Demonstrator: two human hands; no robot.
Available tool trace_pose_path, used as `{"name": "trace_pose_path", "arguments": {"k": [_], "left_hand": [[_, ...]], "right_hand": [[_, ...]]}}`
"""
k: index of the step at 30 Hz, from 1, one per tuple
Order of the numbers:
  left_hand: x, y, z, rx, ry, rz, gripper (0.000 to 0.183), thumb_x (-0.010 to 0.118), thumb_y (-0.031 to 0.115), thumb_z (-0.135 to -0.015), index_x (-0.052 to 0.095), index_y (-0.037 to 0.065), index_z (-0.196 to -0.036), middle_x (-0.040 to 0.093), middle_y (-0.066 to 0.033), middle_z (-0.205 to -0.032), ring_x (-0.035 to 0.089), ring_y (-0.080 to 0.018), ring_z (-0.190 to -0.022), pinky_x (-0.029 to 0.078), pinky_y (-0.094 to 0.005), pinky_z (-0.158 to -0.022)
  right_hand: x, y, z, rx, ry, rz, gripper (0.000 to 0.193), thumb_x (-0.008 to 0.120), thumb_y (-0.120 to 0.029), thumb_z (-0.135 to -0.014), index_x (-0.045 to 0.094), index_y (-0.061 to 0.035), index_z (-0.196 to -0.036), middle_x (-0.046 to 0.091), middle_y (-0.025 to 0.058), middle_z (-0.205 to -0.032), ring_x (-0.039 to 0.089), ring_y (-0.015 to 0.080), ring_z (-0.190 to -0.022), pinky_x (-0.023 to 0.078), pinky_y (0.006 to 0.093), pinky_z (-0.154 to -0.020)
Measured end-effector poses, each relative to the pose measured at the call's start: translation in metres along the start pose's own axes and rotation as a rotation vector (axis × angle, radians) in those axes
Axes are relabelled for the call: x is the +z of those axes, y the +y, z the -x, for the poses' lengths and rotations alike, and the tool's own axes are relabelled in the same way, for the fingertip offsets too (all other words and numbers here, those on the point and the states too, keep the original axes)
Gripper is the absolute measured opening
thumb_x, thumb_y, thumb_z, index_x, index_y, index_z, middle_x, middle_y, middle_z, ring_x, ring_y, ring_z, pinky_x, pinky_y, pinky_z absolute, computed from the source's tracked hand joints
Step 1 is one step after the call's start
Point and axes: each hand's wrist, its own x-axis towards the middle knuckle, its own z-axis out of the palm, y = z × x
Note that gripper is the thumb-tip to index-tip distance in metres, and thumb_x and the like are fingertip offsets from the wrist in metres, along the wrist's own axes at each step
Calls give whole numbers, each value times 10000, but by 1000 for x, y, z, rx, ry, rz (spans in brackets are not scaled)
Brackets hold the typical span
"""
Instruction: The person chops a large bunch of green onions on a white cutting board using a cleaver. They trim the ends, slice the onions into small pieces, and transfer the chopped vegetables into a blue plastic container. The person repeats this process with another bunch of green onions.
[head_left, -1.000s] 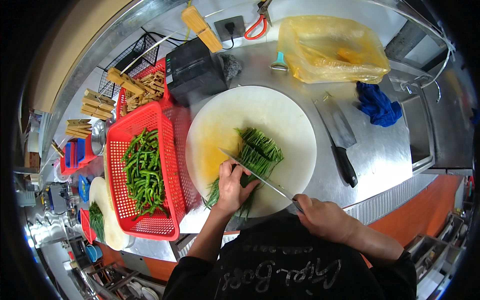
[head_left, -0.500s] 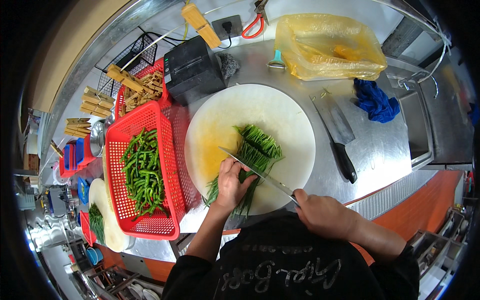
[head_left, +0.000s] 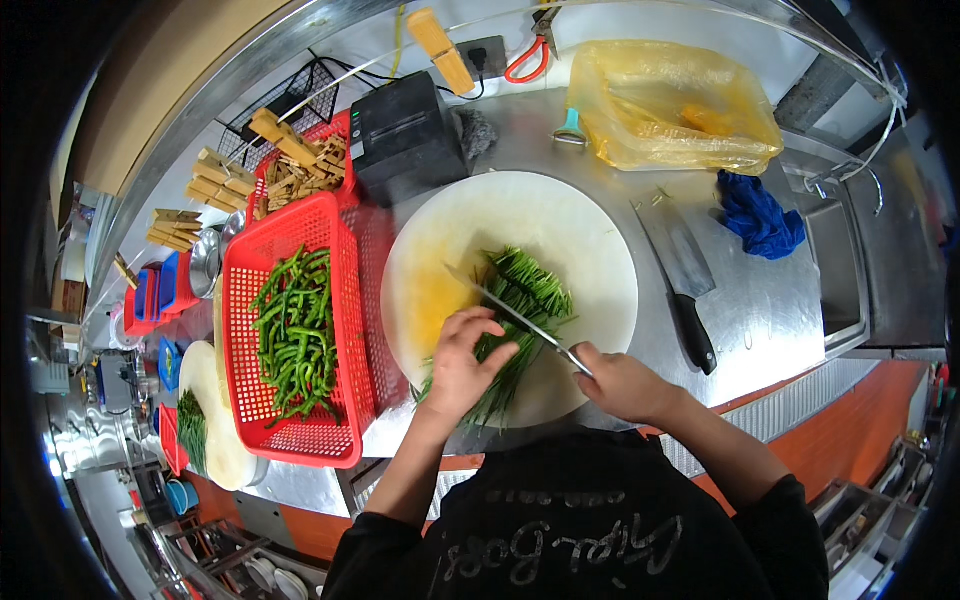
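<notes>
On a round white cutting board (head_left: 430, 240) with a yellow stain lie long, thin green chives (head_left: 528, 280), cut into short lengths at the far end and long stalks toward me. My right hand (head_left: 630, 388) is wrapped round the handle of a kitchen knife (head_left: 520, 320); its blade slants up and left across the chives. Just left of the blade, my left hand (head_left: 468, 365) is over the long stalks, thumb spread away from its bent fingers. Chives show in the gap between thumb and fingers; whether the palm touches them is hidden.
Left of the board stands a red basket (head_left: 362, 390) of green chilli peppers (head_left: 298, 330). Behind are a black printer (head_left: 405, 135) and wooden clothespins (head_left: 300, 170). A black-handled cleaver (head_left: 680, 265), blue cloth (head_left: 757, 215), peeler (head_left: 570, 128) and yellow plastic-lined tub (head_left: 670, 110) lie to the right.
My left hand has loosened on the stalks, its thumb and fingers now spread. The right hand has shifted the knife slightly up and left relative to the board.
</notes>
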Motion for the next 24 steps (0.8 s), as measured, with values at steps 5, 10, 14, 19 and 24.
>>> {"name": "trace_pose_path", "arguments": {"k": [5, 10, 14, 19, 24], "left_hand": [[-17, -20, 8, -85, 181, 100, 260, 724, 25, -706, 537, 25, -886, 548, -142, -1002, 545, -272, -961, 436, -337, -850], [-10, -6, 33, -107, -16, -141, 556, 844, 242, -565, 498, 37, -950, 459, -172, -1089, 478, -334, -1044, 409, -392, -888], [4, -1, 42, -72, -6, -249, 617, 857, 278, -514, 517, 21, -961, 433, -180, -1091, 446, -347, -1019, 398, -404, -878], [13, -1, 42, -22, -12, -388, 567, 811, 258, -563, 551, 5, -999, 435, -183, -1070, 428, -344, -973, 377, -424, -860], [13, -10, 42, -14, -28, -378, 486, 762, 172, -603, 559, 11, -1014, 459, -171, -1034, 436, -353, -969, 385, -429, -839]], "right_hand": [[-21, -32, 23, 69, -2, -80, 253, 481, -170, -885, 370, -8, -1045, 577, 241, -703, 566, 439, -675, 435, 510, -612], [-8, -41, 53, -16, 44, 18, 239, 478, -172, -889, 375, -16, -1039, 585, 215, -716, 576, 413, -637, 461, 491, -561], [-3, -45, 59, -52, 42, 84, 224, 482, -165, -888, 386, -9, -1017, 584, 193, -697, 583, 390, -611, 481, 471, -536], [-2, -48, 58, -85, 43, 141, 220, 490, -153, -880, 396, 3, -1003, 583, 168, -671, 585, 365, -581, 485, 447, -499], [-1, -50, 57, -81, 36, 188, 203, 490, -137, -877, 407, 11, -990, 581, 160, -649, 593, 346, -564, 487, 435, -475]]}}
